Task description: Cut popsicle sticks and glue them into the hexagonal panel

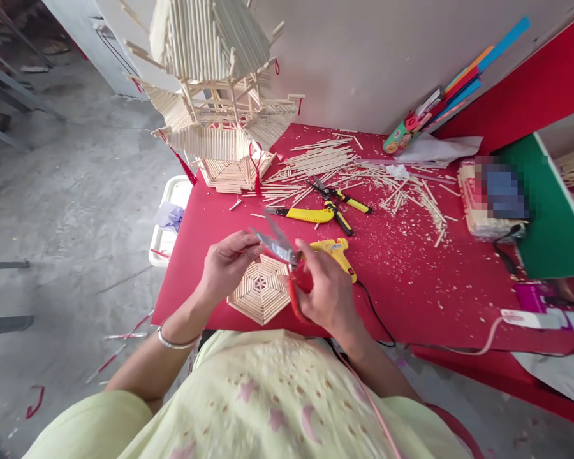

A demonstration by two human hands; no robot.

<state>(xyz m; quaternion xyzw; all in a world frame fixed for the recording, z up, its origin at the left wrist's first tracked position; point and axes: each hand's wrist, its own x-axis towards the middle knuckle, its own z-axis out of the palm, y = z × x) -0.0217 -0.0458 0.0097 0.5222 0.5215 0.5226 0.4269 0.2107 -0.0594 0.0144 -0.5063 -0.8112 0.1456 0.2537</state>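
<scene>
Red-handled scissors [293,260] are gripped in my right hand [332,287], their blades spread and pointing left. My left hand [229,261] is closed in a pinch close to the blade tips; whatever is between its fingers is too small to make out. Below the scissors, a hexagonal panel of thin wooden sticks [261,296] lies flat on the red table near my body. A yellow glue gun [342,255] rests just beyond my right hand, its cord running to the right.
A pagoda model of sticks [215,140] stands at the back left. A yellow cutter knife [310,215], yellow-black pliers [354,203] and loose sticks [320,159] lie mid-table. At the back right is a pen holder [397,139]. A power strip [530,319] sits right.
</scene>
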